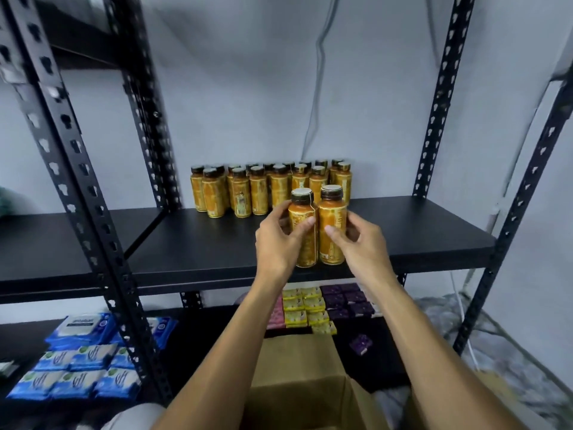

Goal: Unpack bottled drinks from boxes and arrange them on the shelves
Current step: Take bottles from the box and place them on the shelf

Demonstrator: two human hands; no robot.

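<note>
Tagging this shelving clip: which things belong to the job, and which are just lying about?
Job: left bottle in left hand, right bottle in right hand, stocked bottles, black shelf, cardboard box.
Lying about: blue packs, yellow packets, purple packets, pink packets, wall cable.

blue packets [77,364] lower left | yellow boxes [305,308] | purple boxes [347,301] | wall cable [319,45]

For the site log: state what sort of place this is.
Most likely a stockroom or a shop's storage room. Black slotted-steel shelving stands against a bare wall, identical orange drink bottles are grouped on one shelf, blue packs lie on a lower one, and a cardboard box sits below.
</note>
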